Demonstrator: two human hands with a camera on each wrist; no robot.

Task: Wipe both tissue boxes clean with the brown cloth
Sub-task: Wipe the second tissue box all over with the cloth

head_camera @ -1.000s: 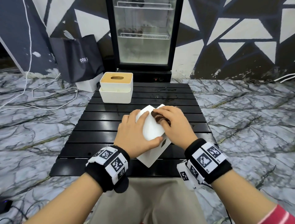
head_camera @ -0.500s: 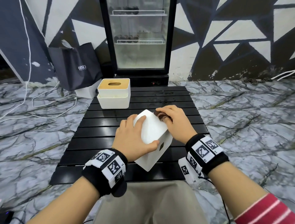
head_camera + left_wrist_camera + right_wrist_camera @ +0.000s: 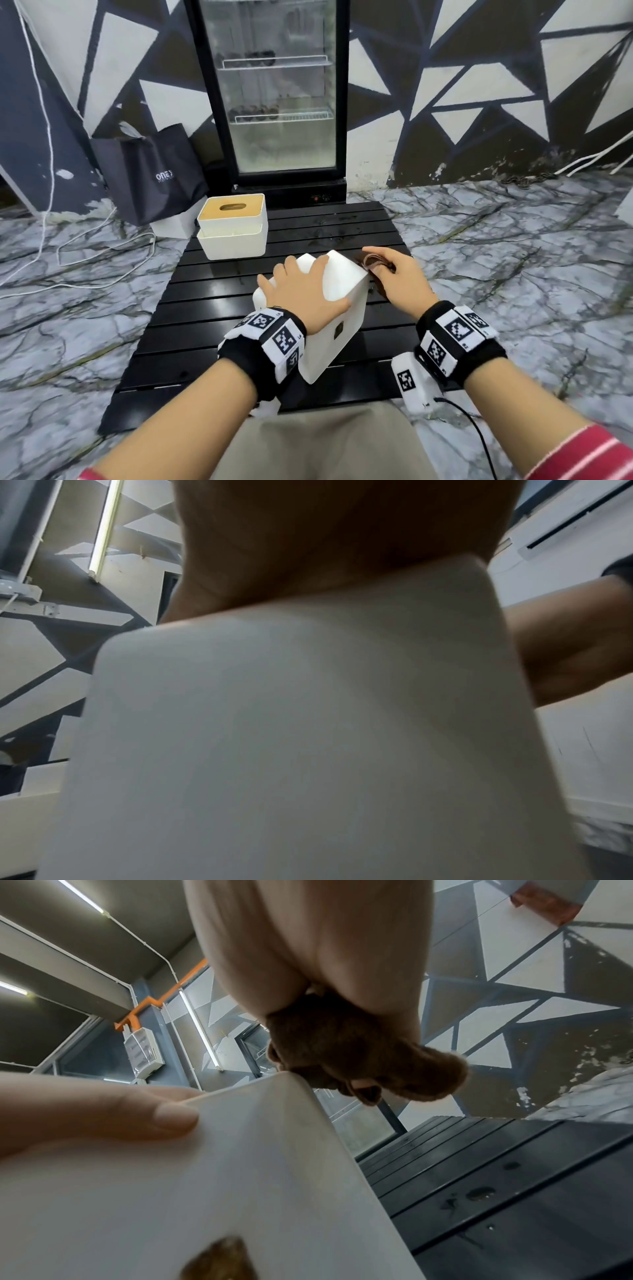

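A white tissue box (image 3: 337,329) stands tilted near the front of the black slatted table (image 3: 205,308). My left hand (image 3: 303,291) lies over its top, fingers on the far side and thumb on the near face, gripping it; the box (image 3: 291,723) fills the left wrist view. My right hand (image 3: 394,277) holds the bunched brown cloth (image 3: 371,265) at the box's upper right corner. In the right wrist view the cloth (image 3: 359,1053) touches that corner of the box (image 3: 205,1177). A second white tissue box (image 3: 233,231) with a wooden lid stands at the table's far left.
A glass-door fridge (image 3: 274,102) stands behind the table. A dark shopping bag (image 3: 150,174) and white cables (image 3: 102,246) lie on the marble floor at left. Water drops (image 3: 479,1194) spot the table slats right of the box.
My right hand has slid the cloth from the top of the box off to its upper right corner. My left hand keeps its hold on the box. The head view has tilted up.
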